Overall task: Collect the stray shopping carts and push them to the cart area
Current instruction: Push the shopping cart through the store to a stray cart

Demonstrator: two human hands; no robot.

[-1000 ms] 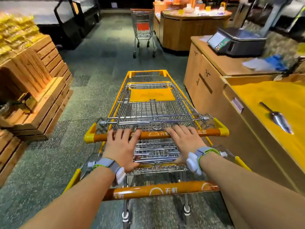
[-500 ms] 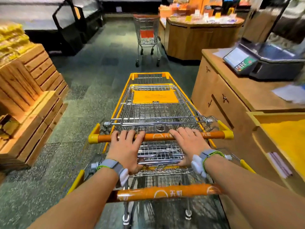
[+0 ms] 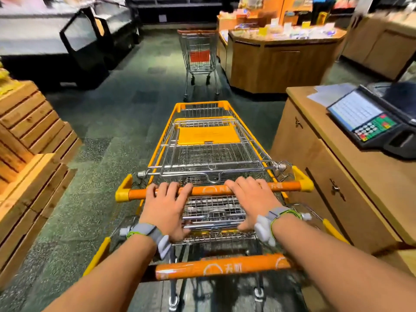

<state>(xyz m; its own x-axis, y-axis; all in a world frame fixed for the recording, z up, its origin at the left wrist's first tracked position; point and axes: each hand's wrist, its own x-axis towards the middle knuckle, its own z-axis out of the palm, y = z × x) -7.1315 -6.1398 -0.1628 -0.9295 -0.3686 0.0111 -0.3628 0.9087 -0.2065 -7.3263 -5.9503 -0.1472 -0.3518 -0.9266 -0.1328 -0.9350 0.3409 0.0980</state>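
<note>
Two nested yellow-framed wire carts stand straight ahead of me. My left hand and my right hand both reach past the rear cart's orange handle and grip the front cart's orange handle, fingers curled over the bar. The front cart's basket holds nothing, with its yellow child-seat flap lying flat. Farther down the aisle a stray silver cart with a red panel stands alone beside a display island, directly in line with my carts.
A wooden counter with a weighing scale runs close along the right side. Stacked wooden crates flank the left. A wooden display island sits ahead right, dark chest freezers ahead left. Green floor stretches between.
The nested carts have rolled forward along the aisle; the stray silver cart is closer, and the counter with the scale has slid back along my right. Both hands kept their hold.
</note>
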